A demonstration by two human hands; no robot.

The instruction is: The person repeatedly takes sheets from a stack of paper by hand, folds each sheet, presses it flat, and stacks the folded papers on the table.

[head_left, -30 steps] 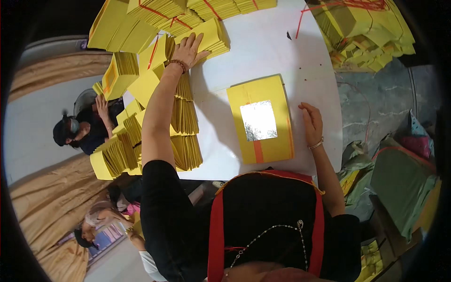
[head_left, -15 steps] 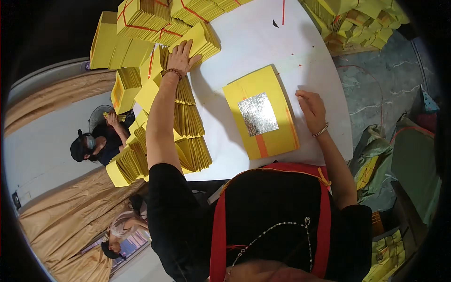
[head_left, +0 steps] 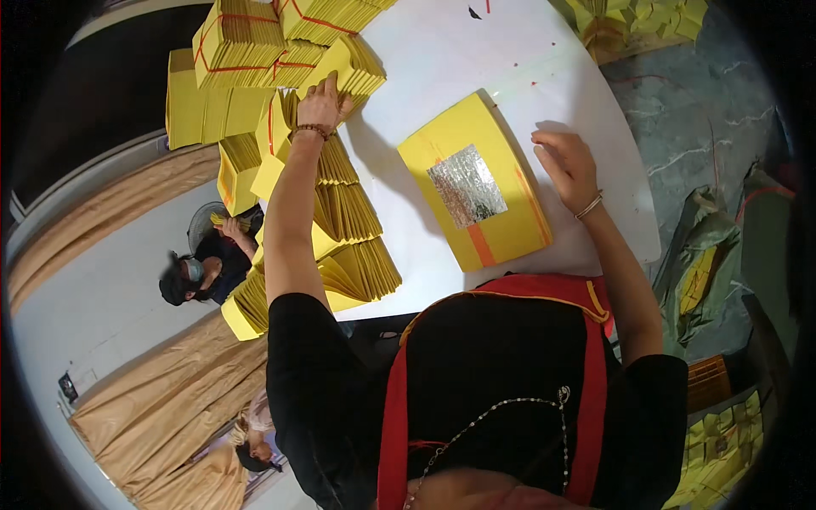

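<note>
At the back left, my left hand (head_left: pixel 321 105) bends its fingers over the near edge of a fanned stack of folded yellow papers (head_left: pixel 355 70), gripping it. In front of me on the white table lies a flat pile of yellow paper sheets (head_left: pixel 501 234). It has an orange stripe and a silver foil square (head_left: pixel 467 185) on top. My right hand (head_left: pixel 568 168) hovers just right of this pile, holding nothing, with fingers loosely bent and apart. Along the table's left side, more fanned folded yellow papers (head_left: pixel 348 212) lie under and beside my left forearm.
Yellow paper bundles tied with red string (head_left: pixel 242 38) stand at the far left of the white table (head_left: pixel 425 85). Yellow folded pieces (head_left: pixel 646 21) lie beyond its far right corner. Green sacking (head_left: pixel 710 238) is on the floor at right. Two other people are off to the left.
My left hand has gone from lying flat on the folded papers to bending its fingers at their edge. My right hand stays beside the pile. The whole view has shifted slightly.
</note>
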